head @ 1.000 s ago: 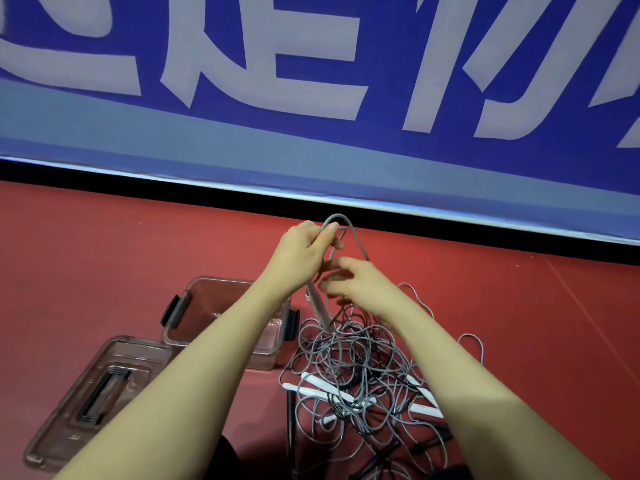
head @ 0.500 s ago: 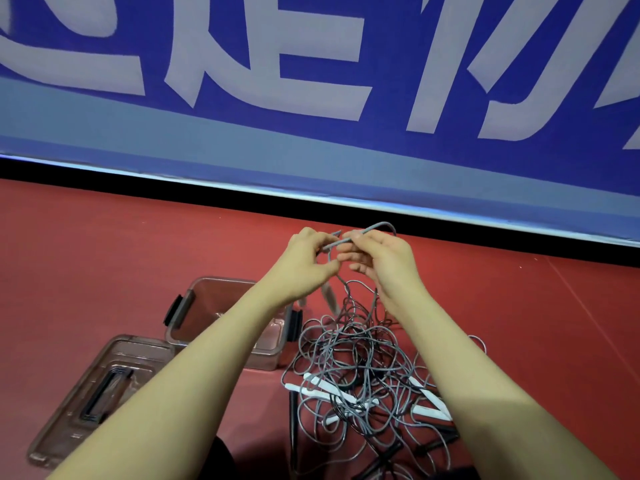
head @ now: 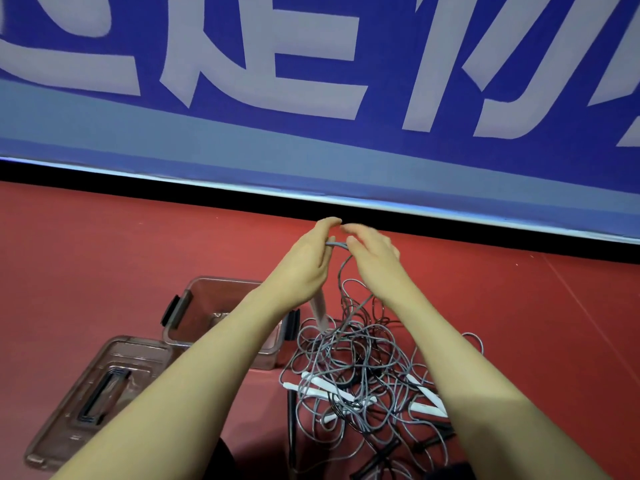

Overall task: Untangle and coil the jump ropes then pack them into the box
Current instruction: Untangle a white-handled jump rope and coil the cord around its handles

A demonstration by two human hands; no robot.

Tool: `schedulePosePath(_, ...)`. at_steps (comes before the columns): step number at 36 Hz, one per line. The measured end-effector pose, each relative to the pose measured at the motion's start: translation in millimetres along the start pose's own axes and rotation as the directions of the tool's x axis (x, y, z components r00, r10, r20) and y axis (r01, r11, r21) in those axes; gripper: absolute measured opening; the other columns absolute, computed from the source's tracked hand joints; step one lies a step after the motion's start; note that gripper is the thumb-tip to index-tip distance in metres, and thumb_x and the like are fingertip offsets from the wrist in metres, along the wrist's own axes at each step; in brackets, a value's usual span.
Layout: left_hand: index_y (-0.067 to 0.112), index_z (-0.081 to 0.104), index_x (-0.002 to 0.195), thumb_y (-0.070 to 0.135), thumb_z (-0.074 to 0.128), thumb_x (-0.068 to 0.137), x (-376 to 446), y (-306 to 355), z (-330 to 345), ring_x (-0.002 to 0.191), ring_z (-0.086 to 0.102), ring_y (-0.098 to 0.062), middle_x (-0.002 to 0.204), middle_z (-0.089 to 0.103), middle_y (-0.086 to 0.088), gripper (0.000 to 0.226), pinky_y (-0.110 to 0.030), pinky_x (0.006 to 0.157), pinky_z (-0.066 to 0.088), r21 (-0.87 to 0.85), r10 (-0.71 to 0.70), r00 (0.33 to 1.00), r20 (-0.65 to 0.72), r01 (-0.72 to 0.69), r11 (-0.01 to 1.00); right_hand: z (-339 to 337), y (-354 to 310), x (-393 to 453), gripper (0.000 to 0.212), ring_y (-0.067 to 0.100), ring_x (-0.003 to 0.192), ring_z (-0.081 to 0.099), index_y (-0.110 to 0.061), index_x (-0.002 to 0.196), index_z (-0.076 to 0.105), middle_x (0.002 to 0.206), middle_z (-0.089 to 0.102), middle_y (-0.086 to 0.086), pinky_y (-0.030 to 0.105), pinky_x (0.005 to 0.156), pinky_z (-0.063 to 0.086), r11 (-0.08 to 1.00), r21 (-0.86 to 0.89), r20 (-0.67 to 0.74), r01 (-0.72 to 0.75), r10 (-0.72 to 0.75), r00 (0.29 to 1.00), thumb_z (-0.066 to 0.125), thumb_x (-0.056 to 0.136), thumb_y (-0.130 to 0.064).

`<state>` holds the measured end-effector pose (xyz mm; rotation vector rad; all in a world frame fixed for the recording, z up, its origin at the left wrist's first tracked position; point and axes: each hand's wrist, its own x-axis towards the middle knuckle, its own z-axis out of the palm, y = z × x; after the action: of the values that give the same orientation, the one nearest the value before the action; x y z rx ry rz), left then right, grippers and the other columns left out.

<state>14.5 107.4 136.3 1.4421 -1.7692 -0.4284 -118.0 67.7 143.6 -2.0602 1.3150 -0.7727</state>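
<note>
A tangled heap of grey jump ropes [head: 360,362] with white handles [head: 325,389] and black handles lies on the red floor. Both hands are raised above it, close together. My left hand [head: 304,261] pinches a grey cord [head: 341,268] that runs down into the heap; a white handle [head: 320,308] hangs below that hand. My right hand [head: 375,258] touches the same cord at its top, fingers partly spread and blurred. The clear box [head: 207,296] stands left of the heap, partly hidden by my left forearm.
The box lid [head: 93,396] lies flat on the floor at the lower left. A blue banner wall [head: 311,98] with large white characters runs along the far edge of the red floor [head: 104,254].
Both hands have risen and moved a little farther away, lifting the cord higher. The loop that stood above the hands has been drawn down to a short span between them.
</note>
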Motion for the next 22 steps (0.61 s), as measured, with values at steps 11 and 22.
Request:
schedulePosePath(11, 0.012, 0.031, 0.131, 0.004, 0.038, 0.096, 1, 0, -3, 0.064, 0.044, 0.001, 0.083, 0.044, 0.006, 0.036, -0.016, 0.064, 0.037, -0.168, -0.053, 0.998, -0.016, 0.05, 0.985, -6, -3, -3, 0.046, 0.014, 0.046, 0.035, -0.018, 0.054, 0.047, 0.045, 0.037, -0.008, 0.031, 0.056, 0.037, 0.931, 0.363, 0.049, -0.049, 0.034, 0.998, 0.052, 0.095, -0.037)
schedulePosePath(22, 0.009, 0.056, 0.105, 0.025, 0.053, 0.094, 2, -6, 4, 0.078, 0.052, -0.012, 0.089, 0.061, -0.001, 0.02, -0.028, 0.073, 0.042, -0.244, -0.29, 0.957, -0.035, 0.273, 0.931, -17, -20, -5, 0.037, 0.009, 0.042, 0.029, -0.009, 0.064, 0.053, 0.047, 0.032, -0.002, 0.02, 0.044, 0.035, 0.725, 0.685, -0.077, 0.072, -0.026, 0.997, 0.049, 0.098, -0.022)
